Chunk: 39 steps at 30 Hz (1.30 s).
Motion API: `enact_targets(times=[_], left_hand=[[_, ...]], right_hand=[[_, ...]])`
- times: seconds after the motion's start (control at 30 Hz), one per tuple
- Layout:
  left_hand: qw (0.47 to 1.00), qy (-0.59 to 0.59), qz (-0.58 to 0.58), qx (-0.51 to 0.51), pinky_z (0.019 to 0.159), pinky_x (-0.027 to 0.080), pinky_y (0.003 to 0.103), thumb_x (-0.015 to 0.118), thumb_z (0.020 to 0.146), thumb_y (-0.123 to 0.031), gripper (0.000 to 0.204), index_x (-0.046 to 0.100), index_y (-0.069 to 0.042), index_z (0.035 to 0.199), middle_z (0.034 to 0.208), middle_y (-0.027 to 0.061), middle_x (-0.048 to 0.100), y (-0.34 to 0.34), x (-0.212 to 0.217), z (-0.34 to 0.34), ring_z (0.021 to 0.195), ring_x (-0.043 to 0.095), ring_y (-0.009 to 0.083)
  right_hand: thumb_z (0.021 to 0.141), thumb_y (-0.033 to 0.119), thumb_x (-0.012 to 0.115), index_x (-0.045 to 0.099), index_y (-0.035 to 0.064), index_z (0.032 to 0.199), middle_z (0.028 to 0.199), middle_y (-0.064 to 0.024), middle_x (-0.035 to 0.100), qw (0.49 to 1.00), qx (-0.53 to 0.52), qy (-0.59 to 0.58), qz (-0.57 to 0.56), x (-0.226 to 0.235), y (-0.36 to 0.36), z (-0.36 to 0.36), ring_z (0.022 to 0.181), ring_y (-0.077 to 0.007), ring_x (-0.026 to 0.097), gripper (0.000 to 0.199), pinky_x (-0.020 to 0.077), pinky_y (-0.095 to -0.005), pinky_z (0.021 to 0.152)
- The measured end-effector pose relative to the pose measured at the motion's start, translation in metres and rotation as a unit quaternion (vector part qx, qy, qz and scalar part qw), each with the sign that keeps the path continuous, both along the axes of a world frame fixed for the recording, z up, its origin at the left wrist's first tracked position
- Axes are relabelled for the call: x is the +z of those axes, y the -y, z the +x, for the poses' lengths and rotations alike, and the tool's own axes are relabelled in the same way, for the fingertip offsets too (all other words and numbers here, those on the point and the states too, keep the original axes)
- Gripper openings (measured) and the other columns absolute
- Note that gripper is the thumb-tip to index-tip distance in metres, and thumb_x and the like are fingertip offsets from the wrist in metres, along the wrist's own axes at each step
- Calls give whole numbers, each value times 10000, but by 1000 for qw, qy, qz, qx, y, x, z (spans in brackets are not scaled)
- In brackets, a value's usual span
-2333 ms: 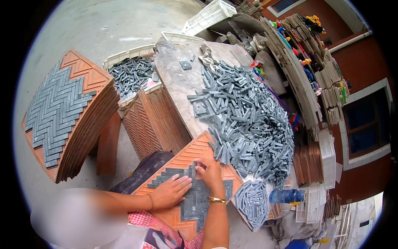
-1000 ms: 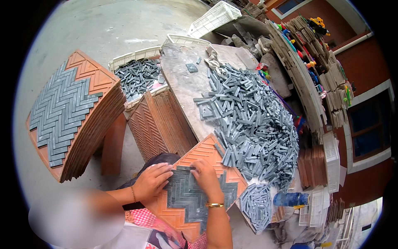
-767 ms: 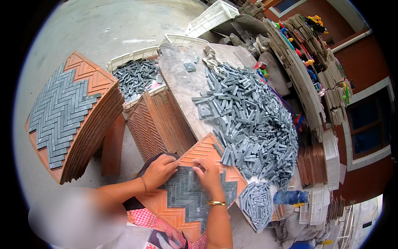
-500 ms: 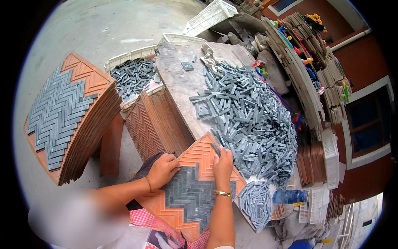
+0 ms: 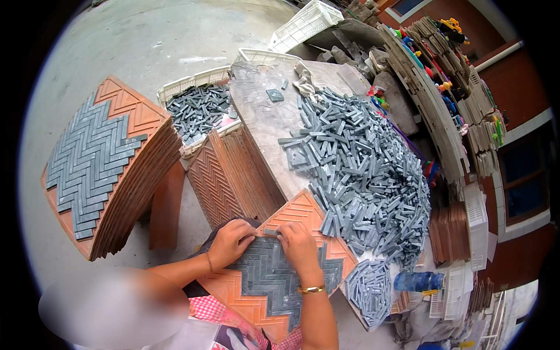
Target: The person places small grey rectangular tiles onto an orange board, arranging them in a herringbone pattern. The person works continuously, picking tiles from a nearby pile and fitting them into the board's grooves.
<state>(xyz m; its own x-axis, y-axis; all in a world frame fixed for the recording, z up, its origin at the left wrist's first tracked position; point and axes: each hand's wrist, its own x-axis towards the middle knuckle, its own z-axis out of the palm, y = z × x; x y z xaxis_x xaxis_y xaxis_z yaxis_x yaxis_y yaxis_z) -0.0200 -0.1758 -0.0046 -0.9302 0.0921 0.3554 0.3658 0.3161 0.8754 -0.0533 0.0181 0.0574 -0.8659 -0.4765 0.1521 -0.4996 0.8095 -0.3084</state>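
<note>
An orange tray [image 5: 303, 210] with zigzag grooves lies tilted in front of me, its middle filled with dark grey stone strips [image 5: 274, 277] in a herringbone pattern. Between the fingertips of my right hand [image 5: 300, 251] is a short grey stone strip [image 5: 270, 232], held low over the tray's upper left part, at the edge of the laid strips. My left hand [image 5: 230, 242] is closed at the tray's left edge, close to the strip's other end. Whether its fingertips hold anything is hidden. A large heap of loose grey strips [image 5: 367, 175] lies on the table beyond the tray.
To the left stands a stack of orange trays [image 5: 137, 192], the top one filled with grey strips. Behind are more brown trays [image 5: 224, 175] and a white crate [image 5: 201, 87] of strips. On the right are a polygonal tray of pale strips [image 5: 367, 291] and a blue plastic bottle [image 5: 417, 281].
My right hand has moved left and nearer with the strip, from the tray's far corner to beside my left hand. The left hand stays at the edge. The whole view has shifted slightly.
</note>
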Motion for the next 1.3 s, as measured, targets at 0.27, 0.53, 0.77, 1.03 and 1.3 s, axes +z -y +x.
enact_targets(times=[0.27, 0.53, 0.77, 1.03, 1.3], left_hand=[[999, -22, -27, -26, 728, 485, 355, 699, 738, -42, 146, 646, -51, 873, 868, 95, 596, -8, 2, -15, 827, 592, 274], [997, 71, -6, -28, 698, 460, 398, 655, 715, -21, 87, 589, -32, 771, 778, 122, 551, -25, 5, -26, 789, 561, 315], [994, 30, -78, -67, 752, 459, 408, 651, 765, -115, 108, 592, -26, 778, 799, 128, 558, -20, 14, -30, 823, 560, 317], [924, -12, -314, -219, 1112, 239, 489, 516, 914, -309, 663, 247, -30, 1452, 1507, 137, 260, -34, 5, -13, 1416, 208, 270], [930, -40, -329, -162, 1119, 185, 510, 498, 878, -446, 773, 230, -1, 1451, 1523, 136, 227, -44, -19, 1, 1433, 160, 253]], right_hand=[[746, 31, 690, 645, 7, 896, 855, -118, 637, 987, -51, 80, -128, -4, -6, -2, 774, -252, 634, 158, 502, -330, 694], [775, 61, 681, 627, -15, 835, 798, -116, 633, 911, -376, -101, -134, 6, -81, -16, 669, -213, 620, 111, 487, -311, 622], [690, 199, 787, 517, 66, 864, 851, -123, 558, 906, -405, -112, 46, -3, -63, -10, 771, -345, 580, 348, 454, -444, 643], [804, 220, 693, 649, 31, 1018, 929, -158, 678, 899, -433, 67, 6, 6, -73, -12, 831, -274, 633, 289, 494, -350, 801], [884, 152, 534, 616, -34, 883, 831, -211, 627, 976, -138, 36, -166, -37, -81, -24, 776, -347, 589, 203, 476, -395, 728]])
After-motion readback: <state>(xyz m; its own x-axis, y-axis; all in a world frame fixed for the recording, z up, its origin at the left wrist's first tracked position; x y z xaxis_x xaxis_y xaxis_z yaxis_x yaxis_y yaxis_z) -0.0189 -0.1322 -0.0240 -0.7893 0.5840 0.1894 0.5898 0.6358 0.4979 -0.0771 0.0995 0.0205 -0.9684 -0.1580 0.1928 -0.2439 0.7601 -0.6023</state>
